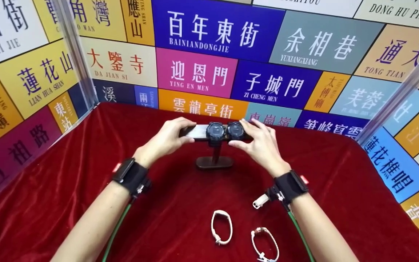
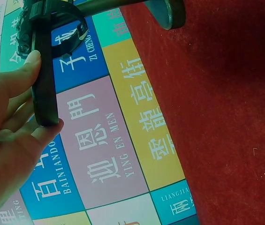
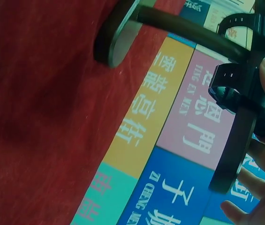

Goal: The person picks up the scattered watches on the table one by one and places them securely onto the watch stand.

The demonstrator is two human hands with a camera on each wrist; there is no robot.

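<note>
A dark T-shaped watch stand (image 1: pixel 215 162) carries two black digital watches strapped round its crossbar. The left watch (image 1: pixel 215 130) sits near the middle, and the right watch (image 1: pixel 235 130) is close beside it. My left hand (image 1: pixel 166 137) grips the bar's left end between thumb and fingers; the left wrist view shows the bar (image 2: pixel 44 93) pinched there. On the other side, my right hand (image 1: pixel 262 142) holds the right watch, its thumb on the near side and the index finger at the far side. The other right fingers spread behind the bar (image 3: pixel 235 154) in the right wrist view.
On the red cloth (image 1: pixel 166 218) nearer me lie a white looped band (image 1: pixel 221 227) and another white band (image 1: pixel 265 243). A white strap end (image 1: pixel 261 201) shows beside my right wrist, the rest hidden. Printed sign panels (image 1: pixel 216 31) stand behind the table.
</note>
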